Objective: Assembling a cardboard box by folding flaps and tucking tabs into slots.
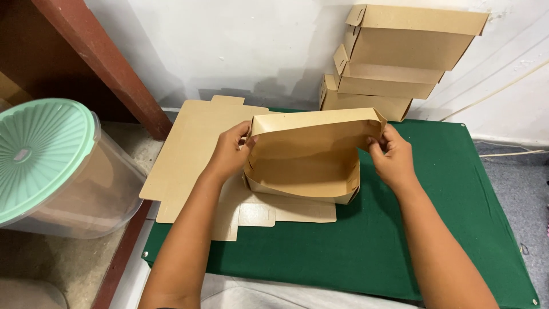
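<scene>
The fingers of the left hand (229,150) pinch the left end wall of a half-formed tan cardboard box (306,157), thumb inside and the other fingers curled round the outside, while the right hand (392,157) grips the right end wall the same way, thumb tip pressing at the upper corner. The box is held tilted toward the camera just above the green cloth-covered table (434,229), its open side facing the person. To fold these ends well, I judge both thumbs should press evenly along the creases so the walls stand square and the top flap does not bow. Beneath the box lie flat unfolded tan cardboard blanks (194,149), spread to the left. Against the white wall behind stand three finished tan boxes (394,63), stacked. At far left sits a clear plastic tub with a pale green ribbed lid (34,154).
</scene>
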